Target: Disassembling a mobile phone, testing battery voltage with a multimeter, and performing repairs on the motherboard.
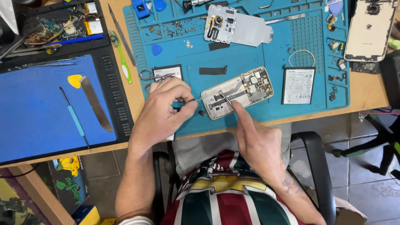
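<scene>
My left hand (pixel 164 110) is pinched around a thin tool (pixel 195 99) whose tip reaches the near left end of the opened phone (pixel 237 91). My right hand (pixel 256 139) holds nothing; its forefinger presses on the phone's near edge. The phone lies tilted on the teal mat (pixel 250 58), near its front edge. A battery (pixel 298 85) sits just right of it, a metal plate (pixel 235 28) farther back.
</scene>
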